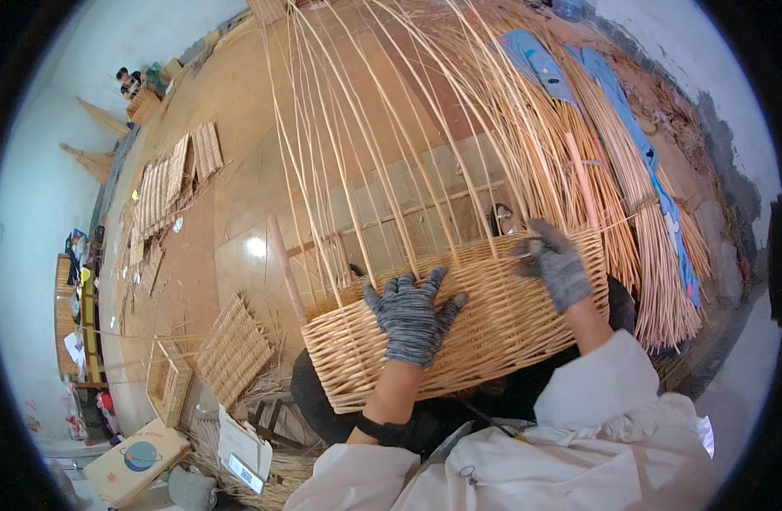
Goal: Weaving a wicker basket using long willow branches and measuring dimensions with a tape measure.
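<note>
A half-woven wicker panel [493, 315] lies tilted across my lap, its tall upright stakes [391, 183] rising from the woven edge and fanning out away from me. My left hand [412, 319], in a grey knit glove, rests spread on the weave near the top edge. In a matching glove, my right hand [561, 266] is at the top edge toward the right end, its fingers curled round what looks like a thin wicker strand. That strand [614, 225] sticks out to the right. The right fingertips are slightly blurred. Thicker rods [286, 264] stand at the panel's ends.
Long wicker bundles [655, 255] with blue cloth [535, 64] lie at right. Finished woven panels [174, 183] lie on the floor at left, another [233, 349] nearer me. A wooden frame [168, 381] and a cardboard box [137, 462] sit lower left. Another person [134, 83] sits far left.
</note>
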`<control>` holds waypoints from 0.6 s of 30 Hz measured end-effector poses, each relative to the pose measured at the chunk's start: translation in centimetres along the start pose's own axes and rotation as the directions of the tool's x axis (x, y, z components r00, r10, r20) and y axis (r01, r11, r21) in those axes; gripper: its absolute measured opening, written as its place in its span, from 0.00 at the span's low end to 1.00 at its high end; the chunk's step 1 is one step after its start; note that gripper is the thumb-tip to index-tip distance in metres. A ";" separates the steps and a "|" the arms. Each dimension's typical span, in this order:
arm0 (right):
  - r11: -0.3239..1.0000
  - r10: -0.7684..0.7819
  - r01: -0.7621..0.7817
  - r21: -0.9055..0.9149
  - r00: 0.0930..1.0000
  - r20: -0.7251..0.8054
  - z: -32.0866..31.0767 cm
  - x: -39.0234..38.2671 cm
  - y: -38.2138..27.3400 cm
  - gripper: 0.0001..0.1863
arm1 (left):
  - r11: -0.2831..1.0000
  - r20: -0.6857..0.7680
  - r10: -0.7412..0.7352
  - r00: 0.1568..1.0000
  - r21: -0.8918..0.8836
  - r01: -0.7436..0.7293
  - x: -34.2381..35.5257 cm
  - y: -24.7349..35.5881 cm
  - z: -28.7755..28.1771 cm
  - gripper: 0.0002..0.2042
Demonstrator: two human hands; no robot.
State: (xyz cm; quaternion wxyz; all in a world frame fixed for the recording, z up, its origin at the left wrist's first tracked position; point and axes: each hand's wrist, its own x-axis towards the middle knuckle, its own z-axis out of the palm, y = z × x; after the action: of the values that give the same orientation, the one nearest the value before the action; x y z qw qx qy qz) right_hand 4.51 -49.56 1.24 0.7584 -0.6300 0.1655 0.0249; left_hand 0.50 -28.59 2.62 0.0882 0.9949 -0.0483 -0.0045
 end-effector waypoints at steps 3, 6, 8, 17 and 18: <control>0.921 -0.223 0.216 -0.324 0.975 0.015 -2.9 -0.8 -1.9 0.19 | 0.975 -0.399 -0.023 0.917 -0.212 -0.068 -2.5 -2.7 0.0 0.22; 0.806 -0.295 0.370 -0.462 0.928 0.229 -0.1 -1.7 -3.6 0.16 | 0.673 -0.616 -0.542 0.571 -0.725 -0.144 -5.4 -6.5 -1.6 0.14; 0.859 -0.182 0.355 -0.369 0.885 0.428 4.5 -2.3 -2.7 0.10 | 0.430 -0.449 -0.806 0.385 -0.892 -0.139 -6.2 -9.6 -0.2 0.12; 0.289 -0.737 0.940 -0.182 0.340 0.585 28.6 -11.9 1.9 0.07 | 0.123 -0.159 -0.691 0.705 -0.987 -0.102 -7.3 -13.5 2.1 0.10; 0.289 -0.738 0.939 -0.185 0.341 0.582 28.6 -12.1 1.6 0.07 | 0.129 -0.178 -0.688 0.703 -0.984 -0.122 -7.4 -13.7 2.3 0.10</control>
State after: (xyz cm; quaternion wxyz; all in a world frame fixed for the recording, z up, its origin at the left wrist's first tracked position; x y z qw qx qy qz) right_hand -1.02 -19.58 7.47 0.4753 -0.7681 -0.3664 -0.2231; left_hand -5.64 -14.85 -2.01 0.6973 0.6310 0.2063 0.2704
